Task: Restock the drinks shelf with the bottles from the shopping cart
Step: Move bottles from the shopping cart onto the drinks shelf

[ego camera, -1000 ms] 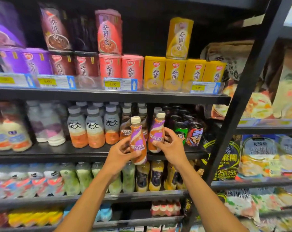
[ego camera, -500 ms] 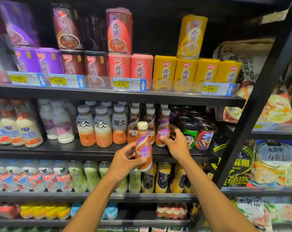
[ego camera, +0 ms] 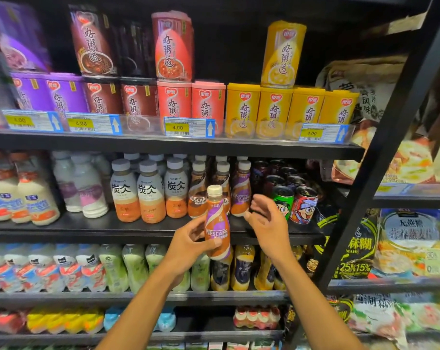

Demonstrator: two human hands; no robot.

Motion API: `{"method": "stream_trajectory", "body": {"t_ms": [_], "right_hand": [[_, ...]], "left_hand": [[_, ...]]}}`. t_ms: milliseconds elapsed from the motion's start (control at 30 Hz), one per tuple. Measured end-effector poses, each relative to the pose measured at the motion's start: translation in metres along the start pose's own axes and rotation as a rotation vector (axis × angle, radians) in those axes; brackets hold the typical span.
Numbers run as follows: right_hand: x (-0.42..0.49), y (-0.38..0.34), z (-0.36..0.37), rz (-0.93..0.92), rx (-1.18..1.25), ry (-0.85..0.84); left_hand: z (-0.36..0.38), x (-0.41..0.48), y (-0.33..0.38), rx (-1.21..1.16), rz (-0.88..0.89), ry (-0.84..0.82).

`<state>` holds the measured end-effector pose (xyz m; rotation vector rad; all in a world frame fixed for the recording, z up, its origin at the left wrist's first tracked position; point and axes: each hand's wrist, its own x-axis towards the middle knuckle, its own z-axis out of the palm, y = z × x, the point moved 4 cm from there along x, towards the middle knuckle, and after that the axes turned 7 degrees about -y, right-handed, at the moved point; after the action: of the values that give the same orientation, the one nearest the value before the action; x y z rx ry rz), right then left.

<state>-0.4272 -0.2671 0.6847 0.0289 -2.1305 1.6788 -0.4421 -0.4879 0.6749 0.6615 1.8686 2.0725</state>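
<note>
Left hand [ego camera: 186, 245] holds an upright Nescafé bottle [ego camera: 216, 223]; right hand [ego camera: 266, 221] empty.

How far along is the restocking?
One purple Nescafe bottle already stands on the middle shelf, and the open right hand is just off it. The left hand holds another purple Nescafe bottle, not yet shelved. The cart isn't visible, so what's left is unknown.

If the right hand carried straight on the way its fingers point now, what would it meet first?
Probably the purple Nescafe bottle on the shelf: the open right hand has its fingers aimed at it, just short, though depth is hard to judge.
</note>
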Motion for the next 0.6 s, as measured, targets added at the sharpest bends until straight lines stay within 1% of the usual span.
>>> {"method": "stream_trajectory", "body": {"t_ms": [100, 167, 367, 500, 567, 600], "right_hand": [[-0.028, 0.004, 0.004, 0.067, 0.133, -0.228], [-0.035, 0.007, 0.007, 0.098, 0.160, -0.302], [-0.040, 0.002, 0.010, 0.094, 0.112, -0.325], [-0.041, 0.005, 0.002, 0.078, 0.159, -0.273], [-0.040, 0.004, -0.003, 0.072, 0.169, -0.243], [-0.038, 0.003, -0.006, 0.069, 0.170, -0.227]], "left_hand": [[0.006, 0.003, 0.001, 0.021, 0.028, -0.026], [0.012, 0.006, 0.002, 0.044, 0.034, -0.058], [0.023, 0.011, 0.000, 0.056, 0.030, -0.092], [0.020, 0.013, 0.006, 0.077, 0.060, -0.135], [0.009, 0.013, 0.012, 0.227, 0.163, -0.073], [0.001, 0.013, 0.013, 0.367, 0.231, -0.007]]}}
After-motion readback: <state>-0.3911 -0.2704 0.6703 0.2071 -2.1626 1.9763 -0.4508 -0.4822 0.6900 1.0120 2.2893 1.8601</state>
